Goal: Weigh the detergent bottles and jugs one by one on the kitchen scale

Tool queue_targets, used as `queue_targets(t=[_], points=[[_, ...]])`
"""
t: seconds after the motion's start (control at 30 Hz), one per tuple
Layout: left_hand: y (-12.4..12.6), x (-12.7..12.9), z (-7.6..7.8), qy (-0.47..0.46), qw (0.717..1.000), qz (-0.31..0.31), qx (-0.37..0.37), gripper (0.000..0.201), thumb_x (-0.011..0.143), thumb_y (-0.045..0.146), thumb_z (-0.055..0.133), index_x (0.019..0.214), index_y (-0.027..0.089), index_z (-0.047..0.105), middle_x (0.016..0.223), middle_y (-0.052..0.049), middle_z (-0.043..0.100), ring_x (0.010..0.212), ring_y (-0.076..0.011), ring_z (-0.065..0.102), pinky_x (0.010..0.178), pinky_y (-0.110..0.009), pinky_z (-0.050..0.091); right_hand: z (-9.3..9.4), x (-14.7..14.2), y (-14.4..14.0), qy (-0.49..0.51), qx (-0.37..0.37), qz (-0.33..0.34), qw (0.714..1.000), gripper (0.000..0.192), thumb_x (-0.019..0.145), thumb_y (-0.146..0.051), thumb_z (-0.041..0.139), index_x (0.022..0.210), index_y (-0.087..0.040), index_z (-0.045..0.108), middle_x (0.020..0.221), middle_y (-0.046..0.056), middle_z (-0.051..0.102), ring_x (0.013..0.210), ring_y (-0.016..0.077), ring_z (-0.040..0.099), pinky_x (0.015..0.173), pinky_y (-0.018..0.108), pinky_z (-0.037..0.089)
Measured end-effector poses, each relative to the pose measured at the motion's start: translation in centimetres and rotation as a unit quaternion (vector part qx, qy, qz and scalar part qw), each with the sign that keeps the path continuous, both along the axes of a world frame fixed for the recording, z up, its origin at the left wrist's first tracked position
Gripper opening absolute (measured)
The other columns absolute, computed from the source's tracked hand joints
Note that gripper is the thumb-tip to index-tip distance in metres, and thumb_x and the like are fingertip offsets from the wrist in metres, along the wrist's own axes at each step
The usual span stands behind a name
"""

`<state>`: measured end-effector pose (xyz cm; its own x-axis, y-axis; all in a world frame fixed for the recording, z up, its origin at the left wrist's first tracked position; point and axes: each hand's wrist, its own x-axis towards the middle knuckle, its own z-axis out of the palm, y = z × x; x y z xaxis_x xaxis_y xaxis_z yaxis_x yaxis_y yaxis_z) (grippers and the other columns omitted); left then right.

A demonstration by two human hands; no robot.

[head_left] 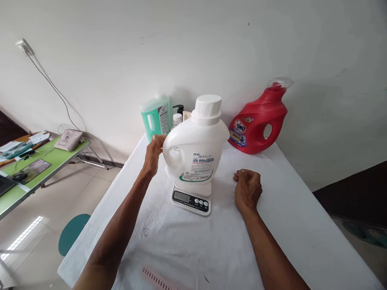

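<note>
A big white laundry disinfectant jug [196, 141] with a ribbed white cap stands upright on a white digital kitchen scale [191, 201]. The scale's grey display and buttons face me, and I cannot read any figure on it. At the jug's left side, my left hand [153, 155] has its fingers bent against the handle; the jug hides some of the fingertips. To the right of the jug, apart from it, my right hand [248, 188] rests on the white tablecloth with its fingers curled in, and nothing shows in them.
Behind the jug stand a green liquid bottle [155, 117], a black pump bottle [179, 108] and a small white-capped bottle [177, 119]. A red OMO detergent jug [256, 121] leans at the back right. A pink ruled strip [157, 278] lies in front. A green stool [73, 234] stands left.
</note>
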<state>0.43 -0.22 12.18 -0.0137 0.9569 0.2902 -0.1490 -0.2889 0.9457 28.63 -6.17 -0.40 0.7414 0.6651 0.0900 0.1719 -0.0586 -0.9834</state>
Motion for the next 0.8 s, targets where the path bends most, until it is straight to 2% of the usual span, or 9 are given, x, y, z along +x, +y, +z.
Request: queue_targets(t=[0.07, 0.2, 0.3, 0.4, 0.57, 0.8], points=[[1.3, -0.5, -2.4, -0.058, 0.997, 0.023, -0.044, 0.071, 0.089, 0.084, 0.047, 0.087, 0.017, 0.069, 0.082, -0.007, 0.067, 0.076, -0.0174, 0.061, 0.073, -0.029, 0.049, -0.2, 0.0, 0.0, -0.001, 0.006, -0.003, 1.000, 0.027, 0.088, -0.048, 0.057, 0.098, -0.023, 0.056, 0.091, 0.005, 0.073, 0.083, 0.0224, 0.072, 0.086, 0.039, 0.054], [2.6, -0.8, -7.7, -0.101, 0.981, 0.073, -0.147, 0.068, 0.084, 0.083, 0.058, 0.073, 0.016, 0.061, 0.066, -0.002, 0.057, 0.058, -0.0122, 0.050, 0.060, -0.028, 0.042, -0.8, 0.2, 0.2, -0.009, 0.016, 0.005, 1.000, 0.027, 0.090, -0.049, 0.056, 0.094, -0.023, 0.058, 0.093, 0.005, 0.074, 0.081, 0.0207, 0.072, 0.085, 0.038, 0.055], [2.3, -0.6, -9.9, -0.089, 0.982, 0.070, -0.151, 0.064, 0.084, 0.079, 0.062, 0.069, 0.017, 0.058, 0.062, 0.000, 0.052, 0.056, -0.0113, 0.047, 0.060, -0.028, 0.040, -1.2, 0.3, 0.3, -0.013, 0.022, 0.029, 0.999, 0.033, 0.092, -0.055, 0.055, 0.091, -0.022, 0.060, 0.090, 0.005, 0.074, 0.077, 0.0199, 0.071, 0.084, 0.038, 0.056], [2.0, -0.5, -10.5, -0.067, 0.988, 0.056, -0.129, 0.063, 0.084, 0.078, 0.064, 0.069, 0.017, 0.057, 0.060, 0.001, 0.050, 0.056, -0.0113, 0.047, 0.060, -0.028, 0.039, -1.5, 0.3, 0.3, -0.015, 0.019, 0.053, 0.998, 0.040, 0.092, -0.060, 0.055, 0.086, -0.022, 0.062, 0.084, 0.004, 0.073, 0.072, 0.0194, 0.070, 0.081, 0.038, 0.056], [2.2, -0.5, -10.4, -0.037, 0.992, 0.038, -0.118, 0.063, 0.082, 0.076, 0.067, 0.065, 0.018, 0.050, 0.056, 0.003, 0.044, 0.054, -0.0095, 0.040, 0.056, -0.028, 0.033, -1.0, 0.0, 0.2, -0.019, 0.005, 0.066, 0.998, 0.036, 0.092, -0.055, 0.057, 0.082, -0.022, 0.064, 0.081, 0.004, 0.072, 0.068, 0.0194, 0.067, 0.076, 0.037, 0.055], [2.3, -0.5, -10.7, -0.024, 0.994, 0.035, -0.104, 0.061, 0.083, 0.073, 0.068, 0.064, 0.019, 0.046, 0.056, 0.004, 0.041, 0.054, -0.0083, 0.035, 0.055, -0.028, 0.028, -0.4, -0.2, 0.1, -0.018, -0.009, 0.069, 0.997, 0.036, 0.089, -0.056, 0.060, 0.080, -0.022, 0.065, 0.079, 0.004, 0.073, 0.066, 0.0204, 0.066, 0.073, 0.039, 0.056]])
